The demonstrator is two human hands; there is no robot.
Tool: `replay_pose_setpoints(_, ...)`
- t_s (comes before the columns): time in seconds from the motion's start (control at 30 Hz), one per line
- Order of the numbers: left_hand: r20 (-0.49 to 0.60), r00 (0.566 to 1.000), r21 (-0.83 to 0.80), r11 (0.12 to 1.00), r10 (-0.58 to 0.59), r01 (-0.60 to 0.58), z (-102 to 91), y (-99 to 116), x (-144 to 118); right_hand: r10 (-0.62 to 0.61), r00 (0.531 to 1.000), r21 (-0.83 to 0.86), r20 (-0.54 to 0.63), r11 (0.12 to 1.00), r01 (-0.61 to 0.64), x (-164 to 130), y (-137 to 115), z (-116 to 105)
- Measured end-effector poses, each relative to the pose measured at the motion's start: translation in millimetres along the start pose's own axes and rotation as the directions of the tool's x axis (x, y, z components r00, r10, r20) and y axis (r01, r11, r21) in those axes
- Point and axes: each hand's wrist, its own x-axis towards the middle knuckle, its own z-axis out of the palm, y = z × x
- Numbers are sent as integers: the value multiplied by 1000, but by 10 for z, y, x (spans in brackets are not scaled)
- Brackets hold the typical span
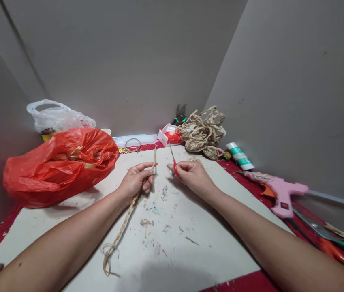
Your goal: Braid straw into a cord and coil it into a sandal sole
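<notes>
Lying loose on the near part of the white board (pixel 190 259), the braided rope (pixel 123 227) ran up into the left hand (pixel 135 181), which pinched it tight. The right hand (pixel 191 172) gripped small red scissors (pixel 174 162) just beside the rope's far end; a taut rope would probably cut cleaner.

Bag (pixel 59 166) left of board (pixel 190 243), glue gun (pixel 281 194) right
</notes>
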Motion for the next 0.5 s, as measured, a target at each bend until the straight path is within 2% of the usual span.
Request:
replay_pose_setpoints(0.03, 27, 1000, 11, 1000, -10, 10, 8, 10, -12, 63, 997, 121, 41, 990, -68, 1, -17, 9)
replay_pose_setpoints(0.1, 87, 996, 44, 998, -37, 33, 37, 29, -47, 154, 974, 345, 165, 916, -203, -11, -59, 26)
replay_pose_setpoints(0.17, 145, 988, 87, 995, -59, 47, 85, 47, -92, 164, 948, 490, 275, 824, -284, -38, -111, 48)
replay_pose_setpoints(0.2, 167, 984, 107, 993, -62, 44, 113, 56, -117, 148, 945, 529, 292, 798, -288, -53, -139, 62)
replay_pose_setpoints(0.23, 183, 981, 133, 990, -70, 46, 144, 64, -142, 127, 951, 554, 280, 788, -269, -67, -169, 79)
replay_pose_setpoints(0.3, 148, 987, 189, 981, -62, 34, 204, 82, -190, 91, 972, 586, 218, 784, -205, -87, -227, 115)
replay_pose_setpoints(0.4, 76, 997, 253, 967, 1, -21, 281, 112, -257, 49, 995, 603, 83, 793, -89, -91, -279, 158)
replay_pose_setpoints(0.5, 21, 998, 289, 956, 51, -55, 344, 151, -353, 14, 999, 586, -46, 810, 16, -76, -277, 180)
